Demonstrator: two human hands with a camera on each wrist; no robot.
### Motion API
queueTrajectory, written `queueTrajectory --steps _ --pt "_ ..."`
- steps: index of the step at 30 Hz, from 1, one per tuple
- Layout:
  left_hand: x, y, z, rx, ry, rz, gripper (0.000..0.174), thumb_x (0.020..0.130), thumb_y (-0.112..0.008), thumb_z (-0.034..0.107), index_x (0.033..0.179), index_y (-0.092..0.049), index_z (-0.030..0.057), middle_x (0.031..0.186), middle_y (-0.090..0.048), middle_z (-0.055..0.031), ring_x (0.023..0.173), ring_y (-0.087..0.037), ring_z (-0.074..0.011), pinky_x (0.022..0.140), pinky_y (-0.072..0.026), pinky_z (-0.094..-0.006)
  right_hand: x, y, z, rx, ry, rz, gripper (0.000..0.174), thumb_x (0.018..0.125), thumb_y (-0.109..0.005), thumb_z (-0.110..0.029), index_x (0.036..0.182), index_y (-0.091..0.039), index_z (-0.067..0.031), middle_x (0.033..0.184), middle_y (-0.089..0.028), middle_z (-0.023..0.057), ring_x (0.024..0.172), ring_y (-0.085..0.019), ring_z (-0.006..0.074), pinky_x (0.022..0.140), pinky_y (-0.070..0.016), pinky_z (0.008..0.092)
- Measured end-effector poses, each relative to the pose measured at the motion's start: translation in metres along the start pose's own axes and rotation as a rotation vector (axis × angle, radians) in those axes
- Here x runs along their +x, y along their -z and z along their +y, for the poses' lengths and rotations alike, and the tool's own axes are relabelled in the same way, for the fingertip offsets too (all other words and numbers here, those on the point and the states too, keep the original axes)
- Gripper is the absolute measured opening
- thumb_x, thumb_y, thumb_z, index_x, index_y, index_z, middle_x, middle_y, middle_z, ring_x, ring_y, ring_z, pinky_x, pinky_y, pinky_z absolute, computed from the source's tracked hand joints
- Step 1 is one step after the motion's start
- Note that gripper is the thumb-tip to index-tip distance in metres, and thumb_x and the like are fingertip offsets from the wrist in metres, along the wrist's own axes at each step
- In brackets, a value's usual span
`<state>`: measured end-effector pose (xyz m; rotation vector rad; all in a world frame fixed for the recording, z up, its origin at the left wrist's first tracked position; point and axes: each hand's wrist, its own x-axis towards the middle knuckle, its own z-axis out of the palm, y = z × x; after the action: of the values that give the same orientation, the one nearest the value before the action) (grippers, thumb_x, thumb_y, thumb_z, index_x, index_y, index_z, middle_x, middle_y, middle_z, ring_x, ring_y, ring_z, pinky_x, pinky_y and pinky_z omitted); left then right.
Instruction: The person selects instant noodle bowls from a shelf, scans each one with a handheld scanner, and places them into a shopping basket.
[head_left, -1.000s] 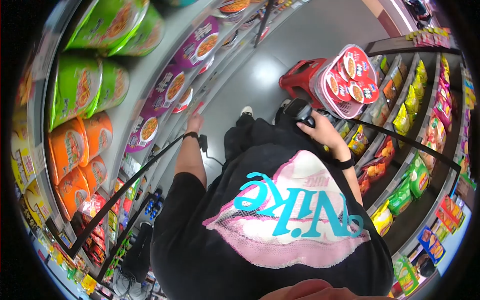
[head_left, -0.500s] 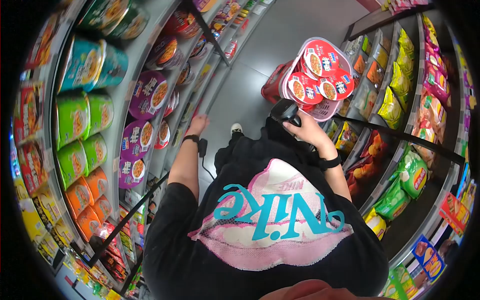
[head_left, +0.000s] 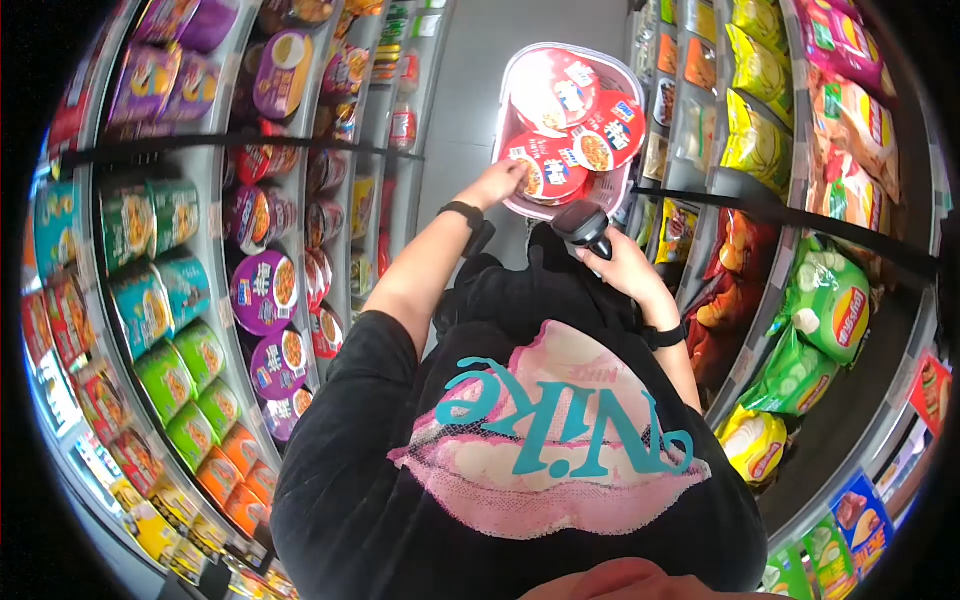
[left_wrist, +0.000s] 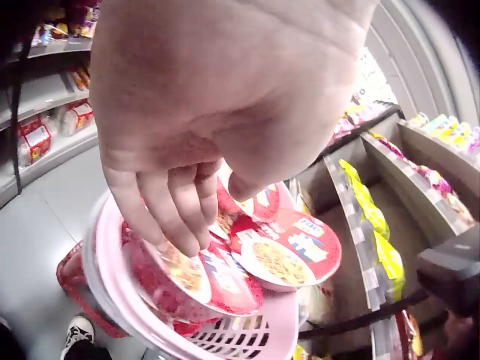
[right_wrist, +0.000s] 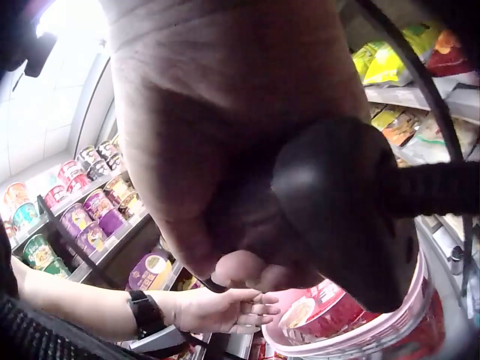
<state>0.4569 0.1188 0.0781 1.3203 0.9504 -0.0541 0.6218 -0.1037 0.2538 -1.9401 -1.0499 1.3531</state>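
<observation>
Red-lidded instant noodle bowls (head_left: 612, 125) sit lids up in a pink plastic basket (head_left: 543, 210) ahead of the person. The left hand (head_left: 498, 183) reaches over the basket's near left rim. In the left wrist view its extended fingers (left_wrist: 154, 199) lie right at the lid of the nearest noodle bowl (left_wrist: 232, 281), overlapping part of it. The right hand (head_left: 628, 266) grips the handle of a black handheld scanner (head_left: 580, 225), whose head overlaps the basket's near edge in the head view. Close up, the right wrist view shows the scanner (right_wrist: 337, 202) under the palm.
Shelves on the left carry purple noodle bowls (head_left: 262, 292) and green noodle tubs (head_left: 165, 385). Chip bags (head_left: 830, 310) fill racks on the right, fronted by a black bar (head_left: 780, 215). Below the basket stands a red support (left_wrist: 71, 277) on the grey floor.
The left hand has moved from beside the left shelf to the noodle bowls. The head view has shifted, and the basket sits nearer the middle. The right hand keeps holding the scanner.
</observation>
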Motion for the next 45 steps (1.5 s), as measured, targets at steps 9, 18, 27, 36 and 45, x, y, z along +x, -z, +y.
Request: queueTrajectory --steps 9,18,27,36,45 --pt "0.035 -0.078 0.086 0.047 0.155 -0.273 0.044 0.101 -0.038 0.036 0.111 -0.056 -0.0029 0.101 -0.067 -0.0153 0.097 -0.063 -0.0214 0.08 -0.0514 -0.0346 -0.011 0.025 0.007 0.085 -0.124 0.126 0.046 0.081 -0.072 -0.031 0.108 -0.057 0.0039 0.093 -0.064 0.0237 0.089 -0.065 0.034 0.079 -0.0485 0.0378" --pt "0.08 -0.096 0.077 -0.614 0.628 -0.208 0.06 0.098 -0.031 0.054 0.118 -0.047 0.0008 0.113 -0.064 -0.0111 0.096 -0.061 -0.0159 0.081 -0.0514 -0.0309 -0.021 0.025 0.028 0.183 -0.231 0.177 0.048 0.083 -0.07 -0.034 0.111 -0.056 0.0031 0.09 -0.065 0.024 0.088 -0.064 0.0382 0.078 -0.0484 0.0381" --pt "0.085 -0.083 0.062 -0.991 0.552 -0.216 0.035 0.099 -0.046 0.036 0.108 -0.055 0.0038 0.094 -0.065 -0.0015 0.077 -0.062 -0.0112 0.065 -0.0504 -0.0242 -0.019 0.026 0.019 0.174 -0.18 0.183 0.045 0.083 -0.071 -0.029 0.111 -0.057 0.0031 0.092 -0.065 0.0218 0.088 -0.065 0.0315 0.08 -0.0482 0.0358" --pt "0.04 -0.016 0.064 -0.714 0.534 -0.482 0.031 0.099 -0.049 0.029 0.105 -0.056 0.0001 0.091 -0.066 -0.0035 0.075 -0.06 -0.0074 0.063 -0.0516 -0.0218 -0.017 0.023 0.011 0.146 -0.037 0.094 0.043 0.083 -0.072 -0.028 0.11 -0.057 0.0023 0.084 -0.062 0.0144 0.074 -0.059 0.0204 0.067 -0.047 0.0321" --pt "-0.049 0.011 0.107 -0.148 0.02 -0.168 0.026 0.101 -0.041 0.024 0.106 -0.054 0.0026 0.09 -0.068 -0.0071 0.075 -0.06 -0.0095 0.074 -0.0497 -0.0244 -0.004 0.025 -0.008 0.122 0.122 0.032 0.042 0.085 -0.071 -0.027 0.111 -0.057 0.0033 0.085 -0.064 0.0115 0.072 -0.059 0.0155 0.066 -0.0485 0.0312"
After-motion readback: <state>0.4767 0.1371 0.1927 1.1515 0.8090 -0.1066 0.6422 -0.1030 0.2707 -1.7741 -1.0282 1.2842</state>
